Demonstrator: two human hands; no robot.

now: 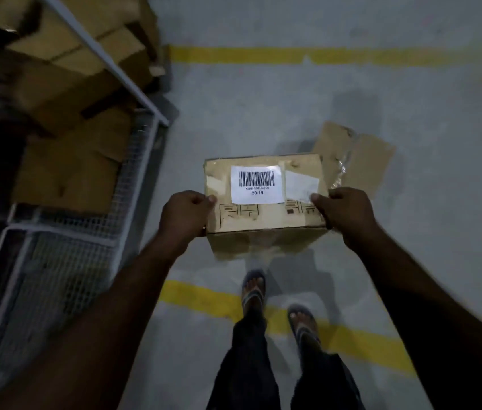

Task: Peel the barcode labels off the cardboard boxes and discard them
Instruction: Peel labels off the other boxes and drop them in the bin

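I hold a small cardboard box (263, 220) out in front of me above the floor, its top face towards me. A white barcode label (256, 184) is stuck flat on that face, with a paler blank sticker (301, 184) to its right. My left hand (183, 214) grips the box's left edge, thumb on top. My right hand (349, 217) grips the right edge, its thumb touching the blank sticker's lower corner.
A wire-mesh cage trolley (133, 161) full of cardboard boxes (65, 84) stands on the left. A flattened cardboard piece (361, 161) lies on the grey floor behind the box. Yellow floor lines (263, 54) cross ahead and by my sandalled feet (278, 303).
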